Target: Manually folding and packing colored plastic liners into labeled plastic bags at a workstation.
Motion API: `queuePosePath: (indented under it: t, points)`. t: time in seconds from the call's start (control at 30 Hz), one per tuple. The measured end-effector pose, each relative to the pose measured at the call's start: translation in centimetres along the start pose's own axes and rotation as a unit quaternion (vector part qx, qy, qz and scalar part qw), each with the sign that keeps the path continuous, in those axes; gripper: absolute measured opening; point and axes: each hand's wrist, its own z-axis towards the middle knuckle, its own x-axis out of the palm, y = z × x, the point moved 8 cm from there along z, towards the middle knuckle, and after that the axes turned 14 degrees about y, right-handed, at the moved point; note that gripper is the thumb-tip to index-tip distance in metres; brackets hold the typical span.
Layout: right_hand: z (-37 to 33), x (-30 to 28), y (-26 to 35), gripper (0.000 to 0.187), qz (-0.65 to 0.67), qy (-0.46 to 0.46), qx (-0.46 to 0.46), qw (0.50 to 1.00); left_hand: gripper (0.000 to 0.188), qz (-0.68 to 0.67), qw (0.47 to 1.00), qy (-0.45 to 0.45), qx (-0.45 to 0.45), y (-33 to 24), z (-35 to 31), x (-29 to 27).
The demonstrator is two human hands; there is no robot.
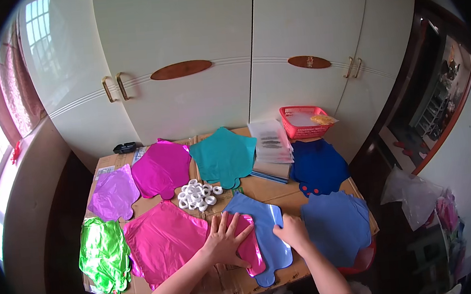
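My left hand (225, 244) lies with fingers spread on a narrow, folded-looking pink foil piece (251, 253). This rests against a light blue flat foil balloon (266, 229) near the table's front middle. My right hand (292, 231) is closed at the blue balloon's right edge, thumb and fingers pinching it. To the left, a large pink flat foil balloon (168, 239) reaches under my left wrist. On the right lies a stack of light blue foil balloons (338, 230). Small white rolls (196, 194) are heaped just beyond my left hand.
Flat foil balloons lie around: green (103, 253), lilac (113, 192), magenta (161, 167), teal (225, 154) and dark blue (318, 165). A stack of clear plastic bags (270, 138) and a red basket (305, 132) stand at the back, before white cabinet doors (175, 29).
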Motion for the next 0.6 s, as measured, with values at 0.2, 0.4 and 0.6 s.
queuePosePath:
  t: [0.2,0.4,0.6]
  points:
    - [-4.9,0.6,3.7,0.034,-0.019,-0.112,-0.118,0.987,0.119,-0.011,1.0,-0.005,0.006,-0.1,0.3,0.0]
    - [-6.8,3.1,7.8,0.06,-0.059,-0.099,-0.209,0.971,0.109,-0.003,1.0,0.022,0.003,0.1,0.2,0.3]
    - [-6.8,5.2,8.3,0.052,-0.182,-0.103,-0.217,0.954,0.101,-0.031,0.999,0.02,0.017,0.3,0.3,0.7]
